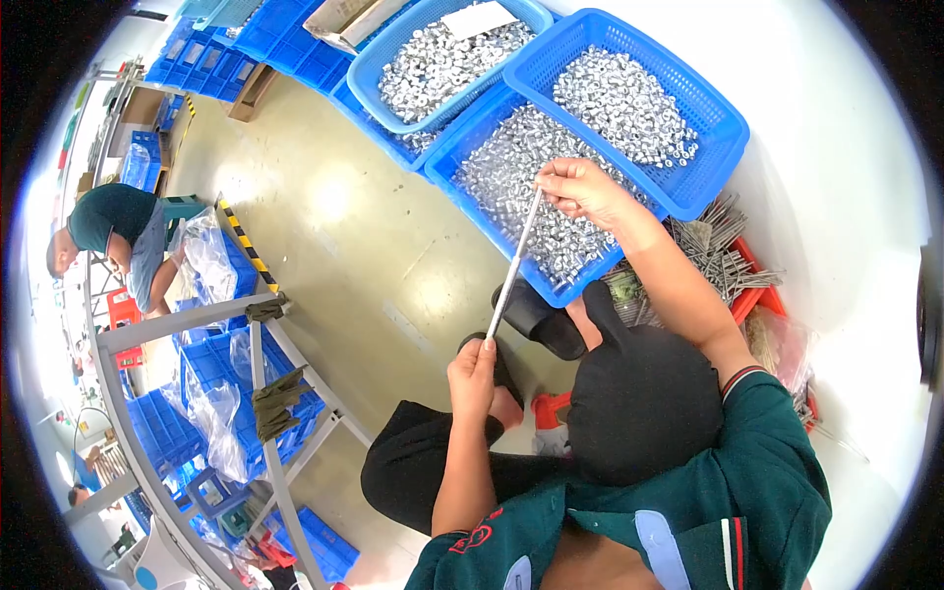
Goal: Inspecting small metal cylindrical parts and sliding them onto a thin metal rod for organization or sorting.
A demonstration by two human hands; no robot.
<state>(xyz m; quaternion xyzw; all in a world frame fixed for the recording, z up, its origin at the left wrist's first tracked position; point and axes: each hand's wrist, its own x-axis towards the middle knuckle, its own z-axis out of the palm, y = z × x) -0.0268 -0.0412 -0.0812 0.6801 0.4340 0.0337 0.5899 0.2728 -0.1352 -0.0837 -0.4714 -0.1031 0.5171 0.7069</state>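
A thin metal rod [516, 260] slants between my hands. Its lower end is pinched between the thumb and fingers of my left hand [471, 382]. My right hand [587, 193] grips the upper end with closed fingertips, above a blue bin [495, 243] full of small silvery metal fittings [526, 147]. Whether a fitting sits on the rod's upper end is too small to tell. Overlapping that bin's far side, a blue perforated basket [730, 133] holds more small metal parts [624, 103].
At the back, a light blue basket [360, 93] contains metal pieces and a white card. Many metal rods [723, 246] lie in a red bin [767, 295] beside my right arm. A grey metal frame [187, 323] stands left, with blue crates [221, 383] behind it. Another person [118, 221] bends over there.
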